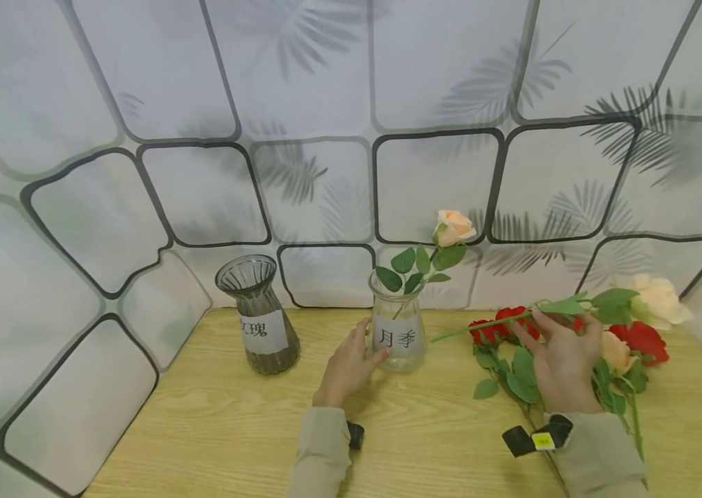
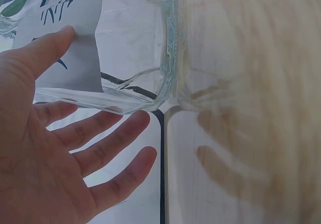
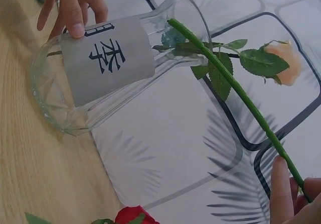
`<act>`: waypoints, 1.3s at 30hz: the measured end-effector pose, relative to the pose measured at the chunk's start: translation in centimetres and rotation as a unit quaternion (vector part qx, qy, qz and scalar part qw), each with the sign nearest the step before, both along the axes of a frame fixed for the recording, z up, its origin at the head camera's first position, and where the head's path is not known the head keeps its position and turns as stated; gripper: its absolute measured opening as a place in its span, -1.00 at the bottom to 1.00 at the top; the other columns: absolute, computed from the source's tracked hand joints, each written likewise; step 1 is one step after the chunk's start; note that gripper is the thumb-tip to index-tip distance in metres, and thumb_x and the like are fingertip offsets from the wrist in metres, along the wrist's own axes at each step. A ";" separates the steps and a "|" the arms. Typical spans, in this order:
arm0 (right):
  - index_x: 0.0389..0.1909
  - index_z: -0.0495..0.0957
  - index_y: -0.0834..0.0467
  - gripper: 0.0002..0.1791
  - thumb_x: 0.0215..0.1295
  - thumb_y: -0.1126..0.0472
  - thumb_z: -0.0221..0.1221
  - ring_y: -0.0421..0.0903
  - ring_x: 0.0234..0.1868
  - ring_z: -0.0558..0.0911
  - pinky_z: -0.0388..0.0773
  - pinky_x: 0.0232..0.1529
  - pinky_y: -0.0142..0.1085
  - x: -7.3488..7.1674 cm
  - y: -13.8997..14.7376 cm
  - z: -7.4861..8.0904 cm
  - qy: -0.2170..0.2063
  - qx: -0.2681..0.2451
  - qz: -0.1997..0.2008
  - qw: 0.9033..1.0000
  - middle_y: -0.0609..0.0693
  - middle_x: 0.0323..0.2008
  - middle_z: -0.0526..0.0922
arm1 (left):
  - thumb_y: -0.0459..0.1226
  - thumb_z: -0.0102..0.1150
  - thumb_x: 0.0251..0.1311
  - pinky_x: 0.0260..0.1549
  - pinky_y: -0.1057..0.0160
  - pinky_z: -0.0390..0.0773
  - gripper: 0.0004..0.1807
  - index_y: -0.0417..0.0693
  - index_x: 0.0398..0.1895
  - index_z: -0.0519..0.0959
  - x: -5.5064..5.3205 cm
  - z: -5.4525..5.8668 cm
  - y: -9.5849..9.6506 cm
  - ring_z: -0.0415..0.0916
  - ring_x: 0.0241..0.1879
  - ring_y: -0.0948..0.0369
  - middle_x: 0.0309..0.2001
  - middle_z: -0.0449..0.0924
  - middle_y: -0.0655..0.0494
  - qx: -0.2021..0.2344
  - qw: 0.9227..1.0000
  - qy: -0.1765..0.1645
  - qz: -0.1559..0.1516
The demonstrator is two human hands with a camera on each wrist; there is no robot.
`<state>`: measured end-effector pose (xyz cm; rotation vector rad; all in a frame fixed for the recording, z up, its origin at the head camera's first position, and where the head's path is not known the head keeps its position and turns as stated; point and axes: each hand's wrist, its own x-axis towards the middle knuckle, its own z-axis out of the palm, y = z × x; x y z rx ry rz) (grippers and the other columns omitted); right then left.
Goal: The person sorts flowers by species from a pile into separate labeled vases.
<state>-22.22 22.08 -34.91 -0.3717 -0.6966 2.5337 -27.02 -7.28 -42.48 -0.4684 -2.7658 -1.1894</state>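
Note:
My left hand (image 1: 347,363) holds the clear glass vase (image 1: 399,339) low on its left side, thumb on the white label and fingers spread along the glass in the left wrist view. One peach rose (image 1: 454,228) with green leaves stands in this vase, leaning right. Between the fingertips of my right hand (image 1: 565,360) is the green stem (image 3: 246,98) of a cream rose (image 1: 658,302). Its bloom points right, and its cut end points left toward the clear vase. In the right wrist view the stem end overlaps the vase's neck.
A smoky grey glass vase (image 1: 257,325) with a white label stands at the left. Under and around my right hand lie several red roses (image 1: 643,342), a peach rose (image 1: 616,353) and leafy stems on the wooden table (image 1: 214,429). A patterned cloth wall (image 1: 319,207) rises behind.

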 end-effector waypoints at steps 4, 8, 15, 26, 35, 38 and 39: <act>-0.05 0.04 0.03 -0.46 0.34 0.70 -0.04 -0.04 -0.40 0.58 0.72 -0.33 -0.06 -0.3 -0.5 0.3 -0.008 0.017 -0.003 1.000 0.05 0.00 0.22 | 0.02 0.21 0.41 0.00 -0.19 0.55 -0.21 -0.19 0.52 0.20 0.1 0.0 -0.1 0.54 0.11 -0.15 0.30 0.42 -0.30 0.001 1.000 -0.001 0.002; 0.11 0.04 -0.01 -0.39 0.34 0.69 -0.03 -0.07 -0.29 0.59 0.71 -0.29 -0.12 -0.3 -1.0 0.5 -0.025 0.035 -0.002 0.999 0.04 0.16 0.09 | 0.02 0.21 0.41 -0.03 -0.17 0.56 -0.21 -0.18 0.52 0.20 0.1 -0.1 -0.1 0.56 0.06 -0.12 0.27 0.45 -0.30 0.000 1.000 -0.003 0.002; 0.06 0.07 0.02 -0.42 0.33 0.65 0.07 -0.04 -0.28 0.58 0.72 -0.32 -0.09 -0.6 -1.6 1.2 0.009 0.013 -0.004 1.000 0.07 -0.02 0.30 | 0.02 0.20 0.41 -0.03 -0.18 0.56 -0.21 -0.18 0.52 0.19 0.1 -0.1 -0.2 0.56 0.05 -0.12 0.27 0.45 -0.30 0.000 1.000 -0.003 -0.001; -0.01 0.09 0.06 -0.39 0.24 0.64 0.21 0.04 -0.37 0.64 0.72 -0.39 -0.07 -2.1 -2.4 2.5 0.011 -0.020 -0.041 0.999 0.10 -0.22 0.42 | 0.02 0.21 0.41 0.06 -0.22 0.51 -0.19 -0.20 0.54 0.17 0.0 -0.2 0.0 0.53 0.15 -0.17 0.34 0.39 -0.30 0.015 1.000 -0.011 -0.002; -0.07 0.05 0.07 -0.51 0.36 0.62 0.07 0.05 -0.39 0.60 0.72 -0.32 -0.04 -2.5 -2.8 3.2 0.056 -0.034 -0.032 0.997 0.10 -0.26 0.38 | 0.03 0.20 0.41 0.03 -0.20 0.53 -0.20 -0.18 0.53 0.18 0.0 -0.1 0.0 0.54 0.12 -0.16 0.33 0.41 -0.30 0.010 1.000 -0.004 -0.003; -0.09 0.03 0.07 -0.53 0.38 0.63 0.02 0.05 -0.40 0.60 0.71 -0.30 -0.04 -2.6 -3.0 3.4 0.066 -0.035 -0.032 0.997 0.09 -0.28 0.36 | 0.03 0.20 0.41 0.02 -0.21 0.53 -0.19 -0.19 0.53 0.17 -0.1 -0.1 0.0 0.54 0.13 -0.16 0.32 0.41 -0.31 0.008 1.000 -0.002 -0.003; -0.09 0.03 0.07 -0.54 0.39 0.63 0.01 0.05 -0.40 0.60 0.71 -0.30 -0.04 -2.7 -3.1 3.5 0.069 -0.034 -0.032 0.997 0.08 -0.29 0.36 | 0.03 0.20 0.41 0.02 -0.21 0.54 -0.19 -0.19 0.53 0.17 -0.1 -0.1 0.0 0.54 0.12 -0.16 0.32 0.41 -0.31 0.008 1.000 -0.003 -0.002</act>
